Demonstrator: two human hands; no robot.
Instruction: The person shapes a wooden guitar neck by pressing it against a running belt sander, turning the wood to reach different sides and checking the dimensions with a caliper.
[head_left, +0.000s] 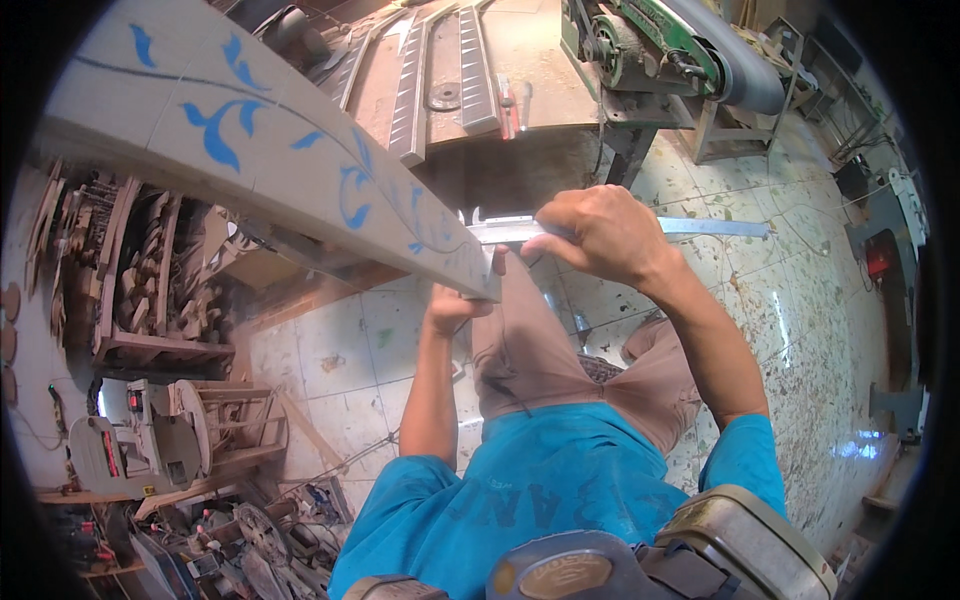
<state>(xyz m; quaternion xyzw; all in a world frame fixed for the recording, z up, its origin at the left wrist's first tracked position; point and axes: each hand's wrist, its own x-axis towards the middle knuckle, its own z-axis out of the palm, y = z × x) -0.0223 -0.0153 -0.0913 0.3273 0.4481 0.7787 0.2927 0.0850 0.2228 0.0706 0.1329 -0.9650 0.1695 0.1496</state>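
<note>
A long, pale squared wooden beam [300,160] slants from the upper left down to the middle of the view. Blue leaf shapes and a dark curving vine line decorate its upper face. My left hand [460,308] is closed round the underside of its near end, with part of the palm hidden by the wood. In my right hand [605,235] is a metal caliper [712,228], gripped from above with the thumb along its slide. The caliper's jaws are at the near end of the beam; whether they touch it I cannot tell. Its bar sticks out to the right.
Beyond my hands stands a worktable [545,60] bearing several patterned wooden strips [410,90], a dark disc [444,97] and a red-handled tool [508,108]. A green belt sander [660,50] is at the upper right. A rack of wood scraps [150,270] stands left, above machinery [140,440].
</note>
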